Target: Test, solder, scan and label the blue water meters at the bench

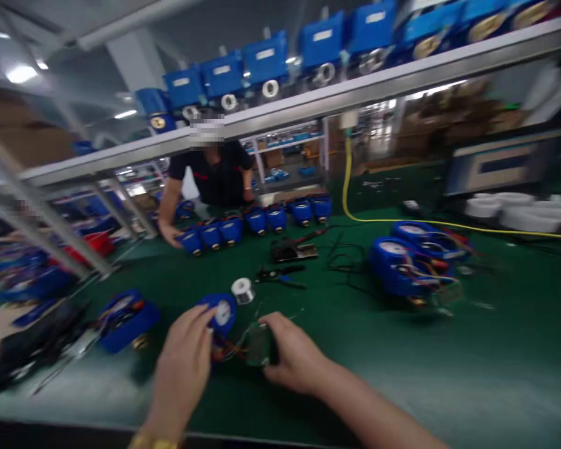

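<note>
My left hand (pixel 183 362) rests its fingertips on a blue water meter (pixel 219 312) with a white dial, lying on the green bench mat (pixel 449 374). My right hand (pixel 293 352) grips a small dark circuit module (pixel 258 345) just right of the meter. Coloured wires (pixel 227 352) run between the meter and the module. A small spool of solder wire (pixel 242 290) stands just behind the meter. The picture is blurred by motion.
Another blue meter (pixel 127 319) lies at left, and two wired ones (pixel 409 262) at right. A row of meters (pixel 257 221) lines the far edge, where a person in a black shirt (pixel 217 174) reaches in. Pliers (pixel 280 274), a yellow cable (pixel 402 221) and an overhead shelf (pixel 355 87) are nearby.
</note>
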A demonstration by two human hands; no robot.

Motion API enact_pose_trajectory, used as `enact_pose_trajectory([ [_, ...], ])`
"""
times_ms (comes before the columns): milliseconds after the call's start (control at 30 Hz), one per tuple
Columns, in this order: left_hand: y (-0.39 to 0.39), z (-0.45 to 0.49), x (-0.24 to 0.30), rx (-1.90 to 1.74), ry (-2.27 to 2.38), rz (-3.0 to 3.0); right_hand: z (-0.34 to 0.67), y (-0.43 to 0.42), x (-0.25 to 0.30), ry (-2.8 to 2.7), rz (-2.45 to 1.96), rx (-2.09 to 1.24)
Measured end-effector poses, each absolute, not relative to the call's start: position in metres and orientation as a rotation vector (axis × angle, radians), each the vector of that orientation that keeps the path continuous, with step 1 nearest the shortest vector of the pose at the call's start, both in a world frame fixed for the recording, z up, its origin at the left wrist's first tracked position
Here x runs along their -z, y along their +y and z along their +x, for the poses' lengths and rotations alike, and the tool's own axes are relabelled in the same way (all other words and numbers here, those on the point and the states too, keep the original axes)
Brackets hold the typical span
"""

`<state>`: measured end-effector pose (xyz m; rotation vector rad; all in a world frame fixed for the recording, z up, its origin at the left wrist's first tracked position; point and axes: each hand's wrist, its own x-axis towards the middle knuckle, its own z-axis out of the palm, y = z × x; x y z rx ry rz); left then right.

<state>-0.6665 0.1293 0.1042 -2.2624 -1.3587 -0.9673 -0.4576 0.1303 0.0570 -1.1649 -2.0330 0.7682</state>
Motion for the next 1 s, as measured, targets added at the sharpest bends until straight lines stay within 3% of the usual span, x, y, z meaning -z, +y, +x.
enact_pose_trajectory([
  [467,0.128,-0.675,-0.061,0.62,-1.599,-2.55,-0.474,0.14,-0.036,-2.053,-1.019,-0.882],
  [1000,0.175,-0.702,-0.064,0.793,-1.627,-2.606,-0.497,0.175,-0.036,-2.121,-1.045,-0.862],
])
